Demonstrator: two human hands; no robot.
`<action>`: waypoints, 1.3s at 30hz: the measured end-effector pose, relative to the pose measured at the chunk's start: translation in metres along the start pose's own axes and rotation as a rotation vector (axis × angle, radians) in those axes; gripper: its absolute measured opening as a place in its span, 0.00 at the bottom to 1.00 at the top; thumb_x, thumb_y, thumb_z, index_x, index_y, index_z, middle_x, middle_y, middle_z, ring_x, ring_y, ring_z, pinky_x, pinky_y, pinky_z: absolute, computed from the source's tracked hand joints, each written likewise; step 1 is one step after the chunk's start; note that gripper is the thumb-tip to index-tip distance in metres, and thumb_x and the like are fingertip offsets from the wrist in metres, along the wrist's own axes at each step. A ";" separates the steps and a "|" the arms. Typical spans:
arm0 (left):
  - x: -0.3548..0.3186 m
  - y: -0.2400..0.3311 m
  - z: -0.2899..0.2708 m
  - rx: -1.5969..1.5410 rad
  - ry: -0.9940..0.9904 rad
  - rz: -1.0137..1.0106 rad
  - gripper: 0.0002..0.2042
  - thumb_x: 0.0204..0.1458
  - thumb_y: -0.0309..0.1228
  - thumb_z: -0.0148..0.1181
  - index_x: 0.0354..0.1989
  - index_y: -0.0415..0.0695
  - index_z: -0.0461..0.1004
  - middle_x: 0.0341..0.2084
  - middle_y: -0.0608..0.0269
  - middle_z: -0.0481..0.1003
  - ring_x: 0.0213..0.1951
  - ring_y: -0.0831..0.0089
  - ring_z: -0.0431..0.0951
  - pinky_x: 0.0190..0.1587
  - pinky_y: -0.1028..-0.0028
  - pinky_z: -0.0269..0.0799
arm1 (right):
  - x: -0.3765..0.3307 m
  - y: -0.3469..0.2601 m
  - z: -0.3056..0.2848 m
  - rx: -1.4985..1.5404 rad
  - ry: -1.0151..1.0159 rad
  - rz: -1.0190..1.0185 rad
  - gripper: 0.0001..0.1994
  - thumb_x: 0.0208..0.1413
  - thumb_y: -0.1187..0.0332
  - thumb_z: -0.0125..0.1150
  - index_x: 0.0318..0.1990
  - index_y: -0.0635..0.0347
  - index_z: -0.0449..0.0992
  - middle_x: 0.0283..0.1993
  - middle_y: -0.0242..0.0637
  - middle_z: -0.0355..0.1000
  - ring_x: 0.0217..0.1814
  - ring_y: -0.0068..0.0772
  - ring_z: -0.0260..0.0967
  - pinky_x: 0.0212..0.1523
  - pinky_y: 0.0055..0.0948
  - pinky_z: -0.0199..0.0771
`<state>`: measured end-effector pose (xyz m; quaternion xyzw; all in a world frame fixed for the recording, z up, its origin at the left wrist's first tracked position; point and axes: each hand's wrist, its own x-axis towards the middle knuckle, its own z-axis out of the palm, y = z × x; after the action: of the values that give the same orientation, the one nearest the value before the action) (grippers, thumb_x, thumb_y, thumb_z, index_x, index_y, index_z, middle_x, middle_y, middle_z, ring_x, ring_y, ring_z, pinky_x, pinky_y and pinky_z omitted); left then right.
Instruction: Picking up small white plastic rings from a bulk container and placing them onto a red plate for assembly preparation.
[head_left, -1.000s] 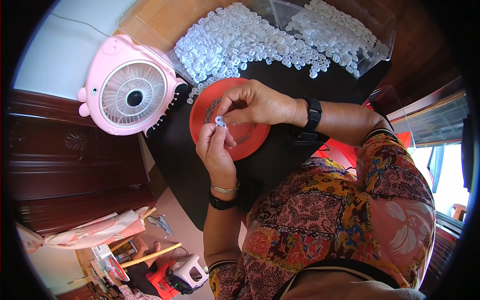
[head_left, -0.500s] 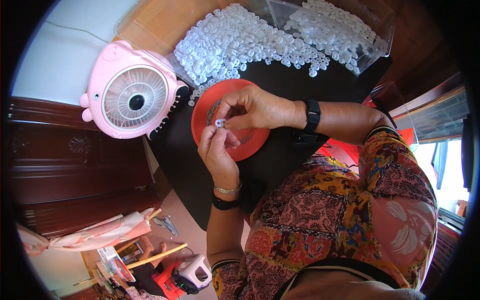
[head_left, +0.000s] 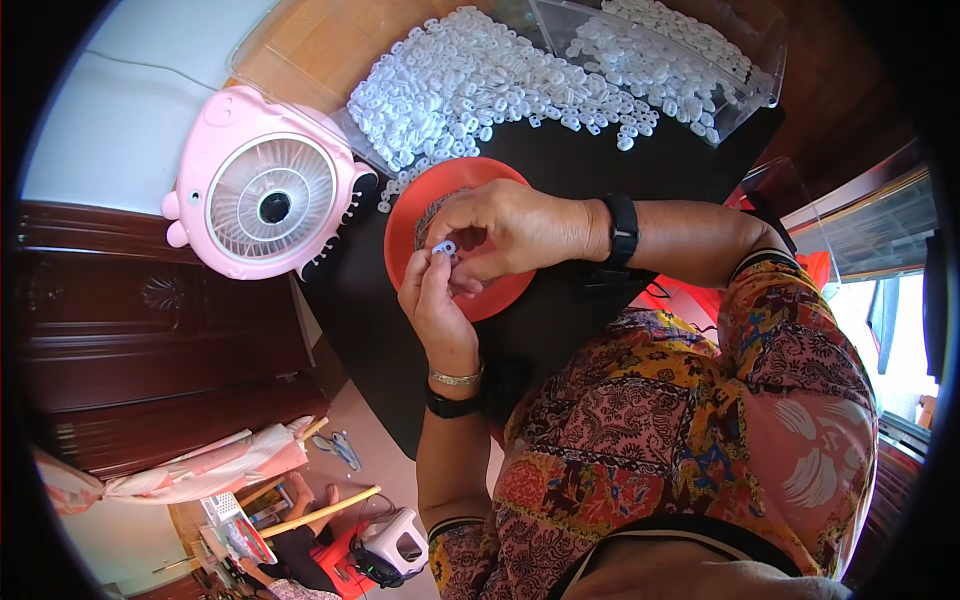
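A small white oval plastic piece with two holes is pinched upright between the thumb and fingertips of my left hand. My right hand comes in from the right, its curled fingers touching or almost touching the piece. Whatever its fingertips hold, if anything, is too small or hidden to make out. Both hands are over a red round bowl, where thin grey metal bits show beside the right fingers. Behind the bowl lies a big heap of similar white pieces.
A clear plastic box with more white pieces stands at the far right on the black tabletop. To the left is a pink animal-shaped fan. Another person's bare feet show at lower left, near a red stool.
My right thumb has come away from the white piece and sits lower, and the right fingers have curled in closer. The piece has tilted slightly; my left hand stays almost in place.
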<state>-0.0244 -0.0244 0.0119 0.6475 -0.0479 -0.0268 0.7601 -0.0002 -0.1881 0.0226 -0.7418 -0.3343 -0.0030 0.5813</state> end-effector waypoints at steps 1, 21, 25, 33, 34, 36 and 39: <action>0.000 -0.001 0.000 0.024 0.016 -0.007 0.11 0.57 0.32 0.47 0.34 0.36 0.70 0.20 0.62 0.72 0.19 0.74 0.72 0.23 0.79 0.64 | 0.000 0.000 0.003 -0.173 0.043 -0.123 0.14 0.44 0.73 0.66 0.40 0.62 0.73 0.36 0.38 0.73 0.38 0.34 0.73 0.39 0.30 0.74; -0.002 -0.004 0.003 0.049 -0.015 0.095 0.12 0.58 0.29 0.46 0.29 0.34 0.72 0.20 0.61 0.73 0.20 0.77 0.72 0.24 0.81 0.66 | -0.002 -0.001 0.007 -0.398 0.120 -0.263 0.07 0.43 0.73 0.63 0.31 0.62 0.72 0.28 0.38 0.72 0.32 0.42 0.72 0.34 0.34 0.73; -0.003 -0.003 0.003 0.039 -0.025 0.118 0.13 0.59 0.30 0.45 0.30 0.33 0.72 0.20 0.61 0.73 0.20 0.77 0.71 0.24 0.80 0.66 | -0.001 -0.007 0.006 -0.444 0.126 -0.294 0.06 0.43 0.73 0.62 0.30 0.62 0.72 0.27 0.38 0.72 0.31 0.42 0.72 0.33 0.35 0.73; -0.006 0.002 0.009 0.082 -0.025 0.218 0.13 0.59 0.31 0.44 0.32 0.35 0.73 0.20 0.63 0.72 0.21 0.78 0.71 0.25 0.81 0.64 | -0.005 -0.028 -0.019 -0.656 0.187 -0.346 0.06 0.46 0.70 0.60 0.32 0.59 0.74 0.28 0.38 0.72 0.30 0.42 0.72 0.31 0.35 0.73; -0.006 0.003 0.009 0.091 -0.008 0.221 0.13 0.59 0.32 0.44 0.32 0.36 0.73 0.20 0.64 0.72 0.21 0.79 0.71 0.25 0.81 0.64 | -0.005 -0.036 -0.034 -0.829 0.219 -0.313 0.06 0.46 0.70 0.61 0.33 0.58 0.75 0.29 0.39 0.73 0.31 0.41 0.73 0.31 0.34 0.74; -0.006 0.005 0.004 0.077 0.009 0.219 0.13 0.59 0.32 0.44 0.33 0.36 0.73 0.20 0.64 0.72 0.22 0.79 0.71 0.25 0.81 0.63 | -0.002 -0.049 -0.080 -1.092 0.472 -0.333 0.08 0.47 0.69 0.62 0.37 0.56 0.77 0.34 0.38 0.74 0.33 0.41 0.73 0.32 0.32 0.75; -0.002 0.004 0.004 0.036 0.007 0.192 0.12 0.58 0.31 0.44 0.34 0.36 0.72 0.19 0.64 0.72 0.21 0.80 0.70 0.25 0.82 0.63 | -0.009 -0.065 -0.154 -1.320 0.825 -0.214 0.15 0.46 0.70 0.63 0.45 0.54 0.77 0.41 0.38 0.75 0.42 0.42 0.73 0.40 0.34 0.74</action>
<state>-0.0271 -0.0275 0.0163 0.6537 -0.1076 0.0495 0.7474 0.0193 -0.3194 0.1247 -0.8366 -0.0901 -0.5322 0.0942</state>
